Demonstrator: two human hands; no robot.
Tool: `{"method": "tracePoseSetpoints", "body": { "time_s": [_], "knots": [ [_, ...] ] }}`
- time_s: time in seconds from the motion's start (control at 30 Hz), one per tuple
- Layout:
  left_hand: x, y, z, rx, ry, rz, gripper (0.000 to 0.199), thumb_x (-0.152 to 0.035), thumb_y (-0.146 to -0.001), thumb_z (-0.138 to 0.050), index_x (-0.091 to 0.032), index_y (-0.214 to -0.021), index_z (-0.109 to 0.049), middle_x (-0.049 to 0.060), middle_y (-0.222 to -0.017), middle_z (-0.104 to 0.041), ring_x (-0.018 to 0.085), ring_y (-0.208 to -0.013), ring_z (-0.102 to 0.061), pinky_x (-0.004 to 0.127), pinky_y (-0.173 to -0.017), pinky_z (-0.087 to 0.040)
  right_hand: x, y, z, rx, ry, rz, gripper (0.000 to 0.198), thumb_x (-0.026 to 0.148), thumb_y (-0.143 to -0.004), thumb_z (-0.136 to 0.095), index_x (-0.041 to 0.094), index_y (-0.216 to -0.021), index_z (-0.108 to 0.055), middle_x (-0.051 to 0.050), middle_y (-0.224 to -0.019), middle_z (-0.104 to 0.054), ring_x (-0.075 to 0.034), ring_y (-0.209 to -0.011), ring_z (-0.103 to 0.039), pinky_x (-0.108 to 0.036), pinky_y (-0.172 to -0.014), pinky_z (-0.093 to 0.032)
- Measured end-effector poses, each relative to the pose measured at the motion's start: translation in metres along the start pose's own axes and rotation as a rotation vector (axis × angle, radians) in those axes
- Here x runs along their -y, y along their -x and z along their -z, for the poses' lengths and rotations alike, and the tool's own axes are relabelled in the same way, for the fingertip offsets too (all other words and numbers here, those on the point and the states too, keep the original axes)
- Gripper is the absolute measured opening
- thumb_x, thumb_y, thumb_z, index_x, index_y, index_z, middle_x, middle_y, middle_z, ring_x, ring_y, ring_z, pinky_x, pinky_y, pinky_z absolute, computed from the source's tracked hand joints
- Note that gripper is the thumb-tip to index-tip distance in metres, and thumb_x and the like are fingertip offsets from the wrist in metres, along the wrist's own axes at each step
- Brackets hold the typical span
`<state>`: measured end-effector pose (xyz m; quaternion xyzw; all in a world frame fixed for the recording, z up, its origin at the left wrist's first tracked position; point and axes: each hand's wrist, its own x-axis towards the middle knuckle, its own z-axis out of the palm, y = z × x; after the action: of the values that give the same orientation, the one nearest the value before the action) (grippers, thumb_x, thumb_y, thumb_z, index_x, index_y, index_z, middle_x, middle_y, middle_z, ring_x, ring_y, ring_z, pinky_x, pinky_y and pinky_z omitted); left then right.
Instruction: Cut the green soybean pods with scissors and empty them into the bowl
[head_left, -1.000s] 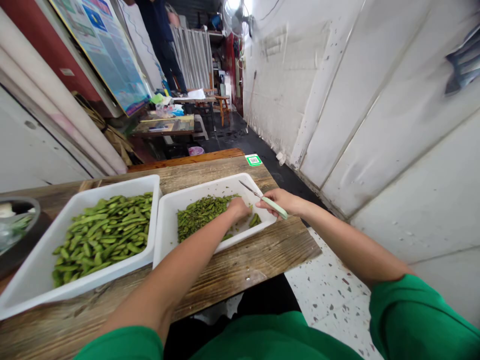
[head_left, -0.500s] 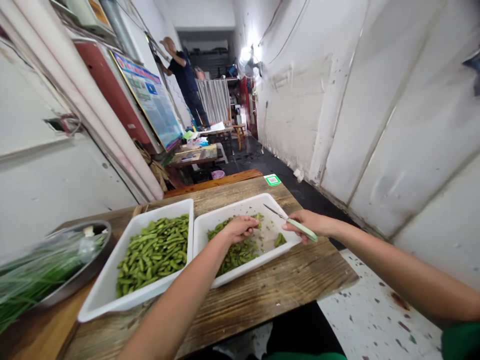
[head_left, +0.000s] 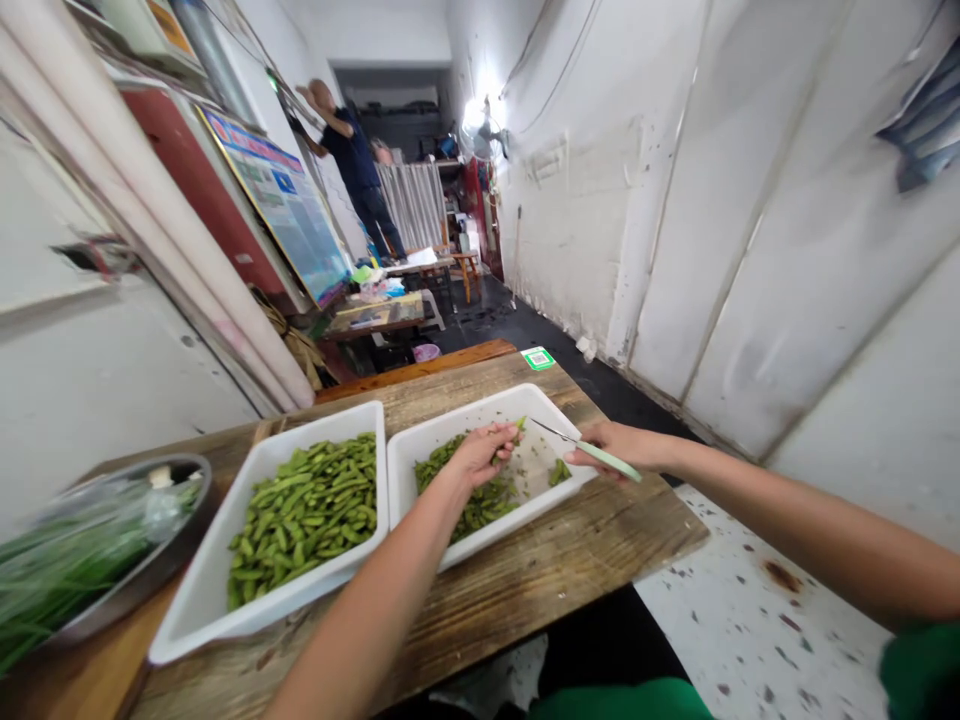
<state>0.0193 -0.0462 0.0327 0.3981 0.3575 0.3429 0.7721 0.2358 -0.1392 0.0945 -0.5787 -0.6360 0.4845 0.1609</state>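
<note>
Above the right white tray (head_left: 420, 440), my left hand (head_left: 484, 453) pinches a green edamame pod (head_left: 520, 424) between thumb and fingers. My right hand (head_left: 611, 447) grips scissors with pale green handles (head_left: 613, 461); their metal blades point left, with the tips close to the pod. Whether the blades touch it I cannot tell. Beneath my left hand lie many edamame pods (head_left: 480, 505), with small trimmed bits and a little pile of pods (head_left: 559, 472) at the tray's right side. The left white tray (head_left: 187, 590) holds a large heap of edamame pods (head_left: 307, 510).
A metal bowl (head_left: 199, 500) with green stalks in plastic stands at the left. Everything rests on a wooden table (head_left: 510, 590) with a green QR card (head_left: 538, 358) at its far edge. Farther back, a person (head_left: 356, 160) stands beside the left wall with raised arms.
The pod in my left hand now sticks up from the fingertips toward the scissors. The scissor blades sit a little lower and nearer to it. The view has shifted slightly right.
</note>
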Motion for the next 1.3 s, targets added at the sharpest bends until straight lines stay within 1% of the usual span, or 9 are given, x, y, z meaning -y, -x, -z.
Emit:
{"method": "tracePoseSetpoints", "body": {
  "time_s": [0.3, 0.43, 0.6, 0.73, 0.8, 0.97, 1.1, 1.2, 1.3],
  "knots": [
    [0.0, 0.0, -0.007, 0.02, -0.043, -0.047, 0.012, -0.011, -0.065, -0.07, -0.007, -0.067, -0.059, 0.005, -0.067, -0.057, 0.001, -0.045, -0.04, 0.009, -0.033, -0.022, 0.004, -0.004, -0.004, 0.044, -0.041, -0.07, 0.052, 0.063, -0.06, -0.065, 0.015, -0.07, -0.049, 0.003, -0.055, -0.049, -0.005, -0.038, -0.044, -0.016, -0.031, -0.038],
    [0.0, 0.003, -0.008, 0.011, -0.074, -0.04, 0.013, -0.013, -0.063, -0.071, -0.007, -0.064, -0.059, 0.007, -0.067, -0.059, 0.0, -0.043, -0.04, 0.01, -0.033, -0.019, 0.007, -0.007, -0.009, 0.02, -0.015, -0.041, 0.051, 0.063, -0.062, -0.063, 0.015, -0.068, -0.048, 0.003, -0.05, -0.049, -0.005, -0.036, -0.044, -0.015, -0.03, -0.037],
    [0.001, 0.011, -0.007, 0.046, -0.109, 0.046, 0.01, -0.012, -0.065, -0.066, -0.008, -0.063, -0.058, 0.006, -0.064, -0.058, 0.0, -0.041, -0.039, 0.009, -0.032, -0.017, 0.0, -0.016, -0.015, 0.009, 0.069, -0.027, 0.05, 0.063, -0.065, -0.06, 0.015, -0.061, -0.047, 0.005, -0.039, -0.044, -0.006, -0.028, -0.04, -0.016, -0.027, -0.033],
    [0.002, 0.011, -0.002, 0.019, -0.142, 0.184, 0.008, -0.012, -0.068, -0.062, -0.008, -0.066, -0.056, 0.005, -0.065, -0.058, 0.0, -0.041, -0.039, 0.009, -0.033, -0.017, -0.009, -0.025, -0.016, 0.002, 0.163, -0.048, 0.047, 0.059, -0.065, -0.061, 0.015, -0.057, -0.047, 0.005, -0.034, -0.041, -0.006, -0.025, -0.037, -0.016, -0.026, -0.032],
    [0.003, 0.01, 0.0, 0.007, -0.156, 0.216, 0.008, -0.013, -0.069, -0.062, -0.009, -0.067, -0.055, 0.005, -0.065, -0.057, 0.001, -0.041, -0.039, 0.009, -0.033, -0.017, -0.011, -0.025, -0.015, 0.015, 0.174, -0.053, 0.043, 0.055, -0.066, -0.062, 0.015, -0.059, -0.049, 0.005, -0.035, -0.041, -0.006, -0.026, -0.038, -0.016, -0.026, -0.032],
    [0.002, 0.006, 0.005, -0.02, -0.056, 0.187, 0.018, -0.022, -0.07, -0.066, -0.011, -0.073, -0.052, 0.001, -0.067, -0.054, 0.002, -0.042, -0.041, 0.01, -0.034, -0.018, -0.004, -0.015, -0.006, 0.06, 0.029, -0.045, 0.045, 0.057, -0.065, -0.063, 0.015, -0.067, -0.047, 0.006, -0.043, -0.044, -0.005, -0.031, -0.041, -0.015, -0.028, -0.033],
    [-0.001, 0.007, 0.005, -0.009, 0.007, 0.133, 0.025, -0.026, -0.067, -0.069, -0.013, -0.069, -0.048, -0.003, -0.062, -0.047, 0.001, -0.039, -0.037, 0.011, -0.032, -0.016, -0.005, -0.012, -0.003, 0.104, -0.06, -0.03, 0.05, 0.062, -0.061, -0.063, 0.016, -0.065, -0.045, 0.006, -0.044, -0.044, -0.005, -0.031, -0.039, -0.015, -0.027, -0.034],
    [-0.003, 0.009, 0.001, 0.041, 0.029, 0.097, 0.023, -0.023, -0.068, -0.068, -0.012, -0.068, -0.048, -0.003, -0.06, -0.046, 0.0, -0.038, -0.034, 0.01, -0.032, -0.015, -0.008, -0.014, -0.006, 0.117, -0.064, -0.025, 0.049, 0.06, -0.061, -0.065, 0.016, -0.063, -0.045, 0.006, -0.043, -0.044, -0.004, -0.03, -0.039, -0.014, -0.026, -0.032],
    [-0.005, 0.011, -0.002, 0.044, 0.013, 0.079, 0.016, -0.02, -0.071, -0.064, -0.01, -0.069, -0.052, -0.001, -0.062, -0.05, -0.001, -0.038, -0.033, 0.01, -0.031, -0.016, -0.009, -0.017, -0.011, 0.101, -0.048, -0.032, 0.045, 0.056, -0.063, -0.066, 0.016, -0.064, -0.045, 0.006, -0.042, -0.044, -0.004, -0.029, -0.038, -0.014, -0.026, -0.029]
  ]
}}
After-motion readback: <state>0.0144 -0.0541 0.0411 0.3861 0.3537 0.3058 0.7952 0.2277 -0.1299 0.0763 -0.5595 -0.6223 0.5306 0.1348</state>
